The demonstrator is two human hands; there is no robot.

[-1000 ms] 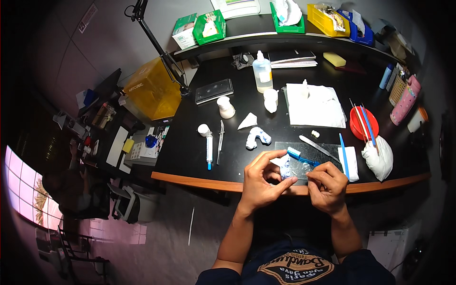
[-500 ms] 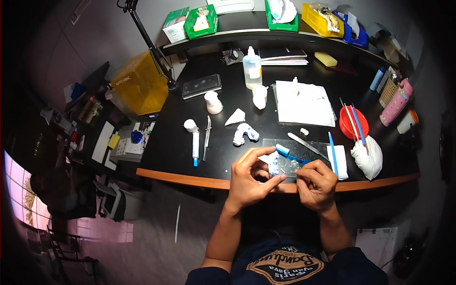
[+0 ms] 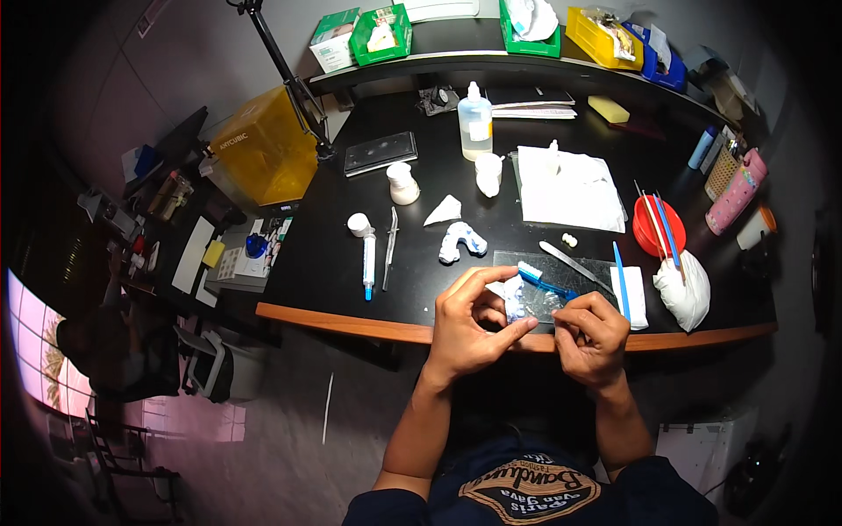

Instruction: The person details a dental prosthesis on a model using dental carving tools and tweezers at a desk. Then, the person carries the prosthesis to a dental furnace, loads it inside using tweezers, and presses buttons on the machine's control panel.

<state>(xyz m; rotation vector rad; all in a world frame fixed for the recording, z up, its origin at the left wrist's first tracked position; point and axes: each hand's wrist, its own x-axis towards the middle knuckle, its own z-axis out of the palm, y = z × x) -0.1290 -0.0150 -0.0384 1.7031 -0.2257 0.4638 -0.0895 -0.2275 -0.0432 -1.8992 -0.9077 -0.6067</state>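
My left hand is closed around a small white-and-blue moulded piece, gripping it between thumb and fingers. My right hand is pinched just right of it; what it holds, if anything, is too small to make out. Behind my fingertips a blue toothbrush with white bristles is over a glass slab, beside a metal spatula. A horseshoe-shaped white-and-blue dental piece and a white triangular scrap lie farther back. A blue plastic tool rests on folded white paper.
A red bowl with sticks and a white bag stand right. A syringe, metal tool, jars and squeeze bottle are left and back. Coloured bins line the shelf. Another person sits far left.
The camera view has shifted slightly, moving the desk left and up in the picture. Both my hands stay at the front of the desk in nearly the same grip.
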